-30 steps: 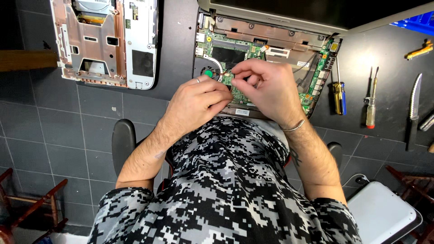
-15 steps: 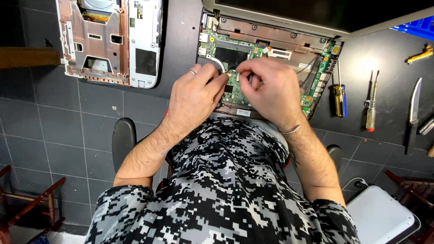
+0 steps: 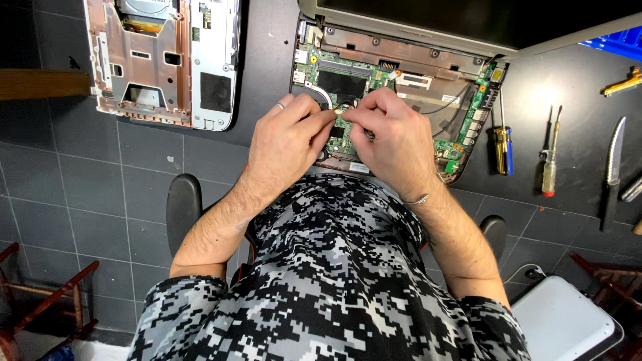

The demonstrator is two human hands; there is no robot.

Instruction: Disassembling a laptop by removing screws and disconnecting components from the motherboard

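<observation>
An electronics repair workshop: on a dark counter lies an opened laptop base with its green circuit board exposed, and beside it a detached silver and copper-coloured laptop cover panel. Hand tools are laid out to one side, among them a yellow-and-blue-handled screwdriver, a slim red-tipped screwdriver and a steel-bladed knife. Grey floor tiles show below the counter edge.

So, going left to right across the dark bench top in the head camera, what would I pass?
Removed laptop cover → left hand → right hand → yellow-and-blue screwdriver → thin red-tipped screwdriver → knife.
</observation>
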